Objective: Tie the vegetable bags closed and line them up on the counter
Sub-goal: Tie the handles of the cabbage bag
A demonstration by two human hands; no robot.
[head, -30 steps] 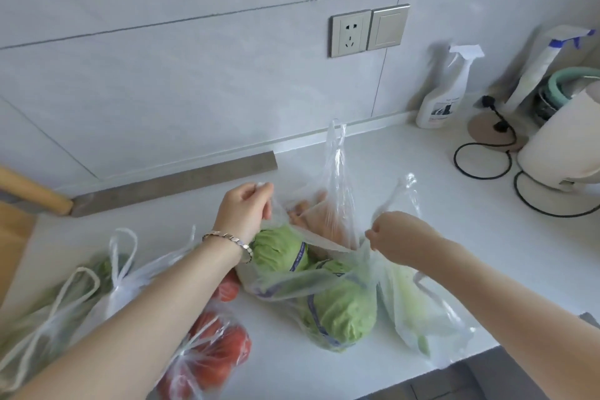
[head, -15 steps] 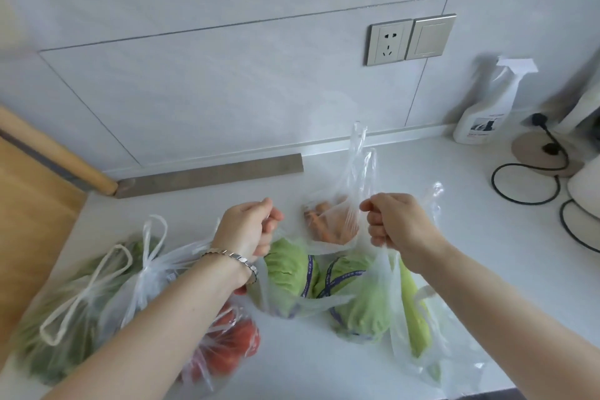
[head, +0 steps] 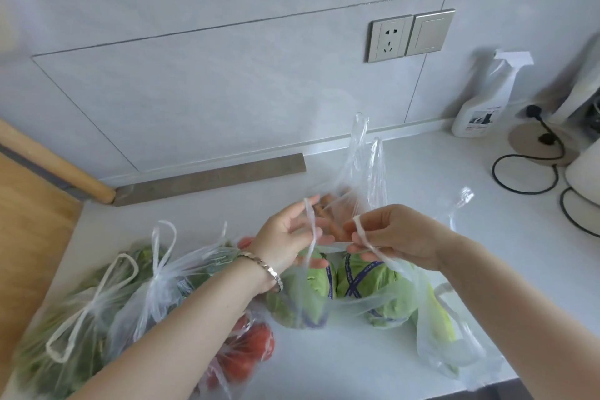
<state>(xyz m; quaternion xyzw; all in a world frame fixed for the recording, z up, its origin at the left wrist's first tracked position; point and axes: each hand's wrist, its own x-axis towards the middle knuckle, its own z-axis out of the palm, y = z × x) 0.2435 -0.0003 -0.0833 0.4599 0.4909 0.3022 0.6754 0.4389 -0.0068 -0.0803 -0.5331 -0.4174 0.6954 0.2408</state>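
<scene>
Your left hand (head: pixel 285 239) and right hand (head: pixel 394 237) each pinch a handle of the cabbage bag (head: pixel 337 297); bag's long axis runs 9-to-3, mouth up.

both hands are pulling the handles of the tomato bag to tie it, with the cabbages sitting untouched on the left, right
Not quite. In the head view, the left hand and right hand hold the handles of the cabbage bag; the tomato bag lies untouched on the left.
</scene>
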